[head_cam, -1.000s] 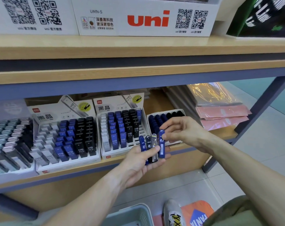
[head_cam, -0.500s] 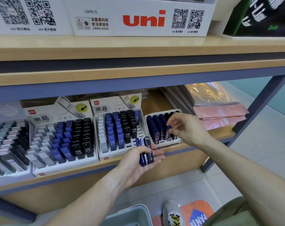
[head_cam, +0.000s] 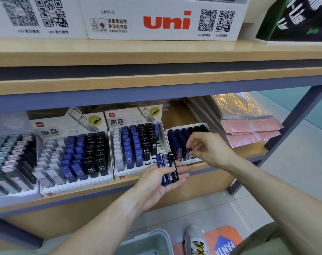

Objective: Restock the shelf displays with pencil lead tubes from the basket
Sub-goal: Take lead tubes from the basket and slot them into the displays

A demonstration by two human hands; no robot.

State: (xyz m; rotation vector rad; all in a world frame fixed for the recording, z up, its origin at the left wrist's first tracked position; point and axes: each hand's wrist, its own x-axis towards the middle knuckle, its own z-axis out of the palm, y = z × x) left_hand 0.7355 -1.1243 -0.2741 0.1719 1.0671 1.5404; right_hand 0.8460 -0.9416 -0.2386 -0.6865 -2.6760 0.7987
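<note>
Left hand (head_cam: 157, 181): three slim blue and black plastic lead tubes (head_cam: 168, 168) cradled in the palm, thumb across them.
Right hand (head_cam: 205, 147): one small blue tube (head_cam: 188, 152) pinched, apparently over the white cardboard display tray (head_cam: 197, 161).

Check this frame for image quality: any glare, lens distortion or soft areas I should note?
Head view: wide-angle bowing curves the upper shelf edge; glare streaks the clear plastic packs at right; the far-left display is soft toward the edge; the left hand and its lead tubes are sharp, labels readable; lighting is even, shadows faint.
</note>
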